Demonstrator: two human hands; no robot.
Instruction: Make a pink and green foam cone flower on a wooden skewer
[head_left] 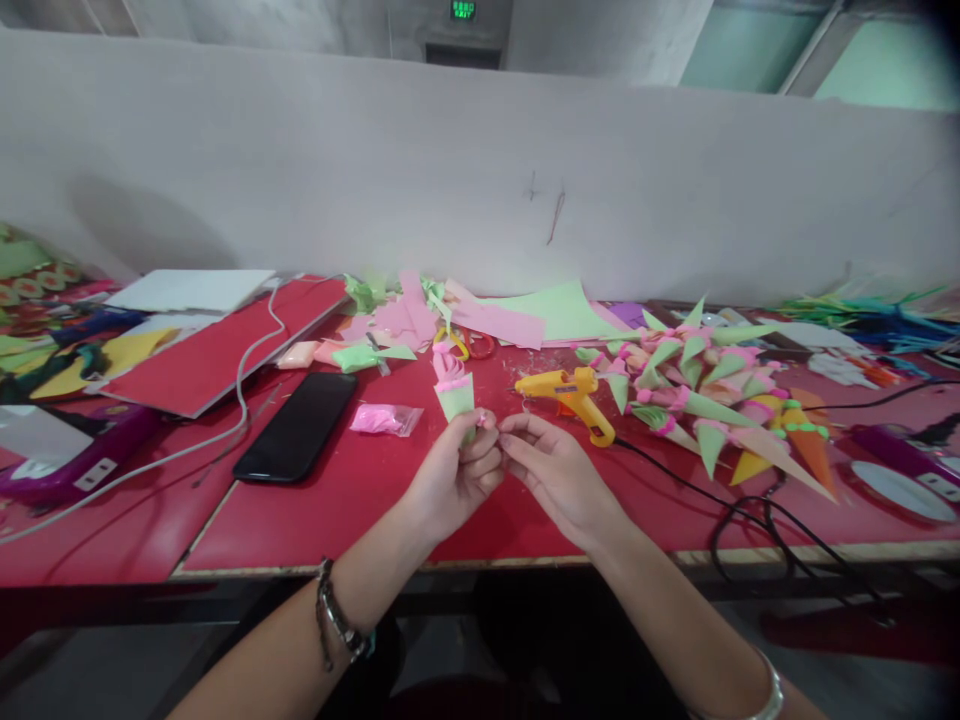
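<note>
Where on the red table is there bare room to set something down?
Two patches of red table look free: between phone, left forearm and front edge; and between right forearm, black cord and front edge. It is crowded right, with paper cones, and behind, with paper scraps.

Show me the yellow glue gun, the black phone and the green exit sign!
Glue gun (571, 392): head view, on its body.
Phone (296, 428): head view, mid-screen.
Exit sign (463, 11): head view, lit front.

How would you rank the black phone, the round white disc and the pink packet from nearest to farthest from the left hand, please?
From the left hand:
1. Pink packet, to its left.
2. Black phone, farther left.
3. Round white disc, far right.
</note>
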